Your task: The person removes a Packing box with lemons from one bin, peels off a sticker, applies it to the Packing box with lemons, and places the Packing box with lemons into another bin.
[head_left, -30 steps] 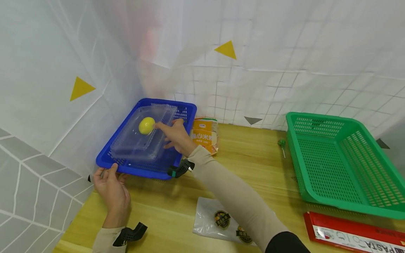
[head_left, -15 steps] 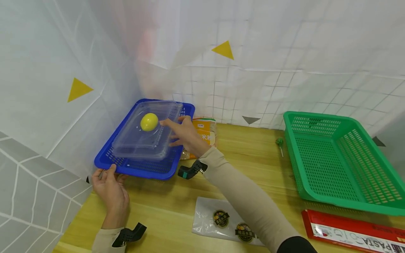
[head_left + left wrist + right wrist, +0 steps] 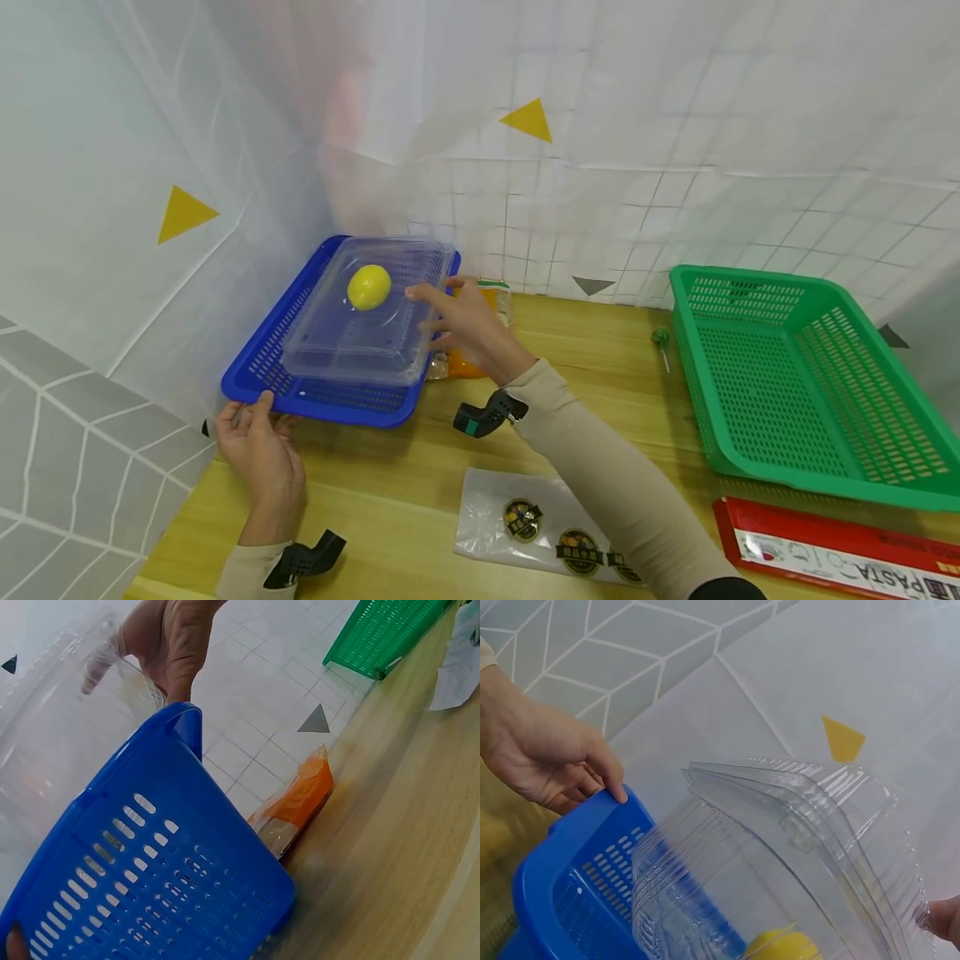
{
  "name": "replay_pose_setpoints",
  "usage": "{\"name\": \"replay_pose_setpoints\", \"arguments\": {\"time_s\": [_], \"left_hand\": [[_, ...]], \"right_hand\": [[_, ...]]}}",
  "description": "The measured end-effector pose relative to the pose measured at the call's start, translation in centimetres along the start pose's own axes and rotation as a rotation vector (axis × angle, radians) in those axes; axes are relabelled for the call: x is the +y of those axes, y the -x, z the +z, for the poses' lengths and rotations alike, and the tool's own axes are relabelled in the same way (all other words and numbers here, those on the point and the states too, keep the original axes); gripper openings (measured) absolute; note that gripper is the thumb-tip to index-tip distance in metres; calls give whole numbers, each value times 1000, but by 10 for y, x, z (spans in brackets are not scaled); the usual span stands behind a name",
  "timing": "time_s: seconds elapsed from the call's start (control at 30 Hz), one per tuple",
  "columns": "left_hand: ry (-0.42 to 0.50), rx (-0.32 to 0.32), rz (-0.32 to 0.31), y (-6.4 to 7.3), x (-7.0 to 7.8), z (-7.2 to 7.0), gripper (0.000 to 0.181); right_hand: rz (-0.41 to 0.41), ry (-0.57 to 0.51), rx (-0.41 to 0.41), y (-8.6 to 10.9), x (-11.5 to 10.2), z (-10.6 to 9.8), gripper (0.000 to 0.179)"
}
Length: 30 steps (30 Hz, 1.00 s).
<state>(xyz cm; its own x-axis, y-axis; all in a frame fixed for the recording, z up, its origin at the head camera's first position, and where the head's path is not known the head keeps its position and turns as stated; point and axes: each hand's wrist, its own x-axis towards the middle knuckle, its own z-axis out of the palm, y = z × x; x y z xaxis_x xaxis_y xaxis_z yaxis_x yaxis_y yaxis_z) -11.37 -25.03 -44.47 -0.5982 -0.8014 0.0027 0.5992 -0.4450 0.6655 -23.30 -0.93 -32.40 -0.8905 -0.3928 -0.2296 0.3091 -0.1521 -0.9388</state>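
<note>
My right hand [image 3: 480,329] grips the right side of a clear plastic clamshell box [image 3: 352,346], thumb on top. A yellow lemon [image 3: 369,287] shows in the box in the head view and low in the box in the right wrist view. The box is tilted and raised over the blue basket [image 3: 262,400], covering much of its inside. My left hand [image 3: 262,458] pinches the basket's near left rim, with the thumb on top. In the left wrist view, the right-hand fingers [image 3: 169,645] hold the box edge above the basket's rim.
An orange food packet [image 3: 461,367] lies right of the blue basket, partly behind my right hand. A clear bag with labels [image 3: 487,517] lies in front. Farther right are a green lollipop [image 3: 661,337], a green basket [image 3: 716,417] and a red pasta box [image 3: 825,542].
My right hand has moved right and slightly up, bringing the clamshell box and lemon along and lifting the box higher over the basket. My left hand has stayed at the basket's rim.
</note>
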Motion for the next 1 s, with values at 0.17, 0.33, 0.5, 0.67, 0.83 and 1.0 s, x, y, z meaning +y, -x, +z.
{"name": "replay_pose_setpoints", "arguments": {"time_s": [0.17,0.33,0.5,0.67,0.83,1.0], "left_hand": [[-3,-3,2,0,0,0,37],[-8,-2,0,1,0,-1,36],[-2,-11,0,1,0,-1,37],[-7,-13,4,1,0,0,37],[-20,-8,7,0,0,0,36],[-17,-15,21,1,-1,-1,36]], "right_hand": [[-13,42,24,8,-1,-7,84],[-24,45,52,16,-1,-14,89],[-45,-16,43,24,1,-21,84],[-53,-37,32,31,3,-26,81],[-47,-35,47,37,6,-33,75],[-56,-77,49,42,12,-41,63]]}}
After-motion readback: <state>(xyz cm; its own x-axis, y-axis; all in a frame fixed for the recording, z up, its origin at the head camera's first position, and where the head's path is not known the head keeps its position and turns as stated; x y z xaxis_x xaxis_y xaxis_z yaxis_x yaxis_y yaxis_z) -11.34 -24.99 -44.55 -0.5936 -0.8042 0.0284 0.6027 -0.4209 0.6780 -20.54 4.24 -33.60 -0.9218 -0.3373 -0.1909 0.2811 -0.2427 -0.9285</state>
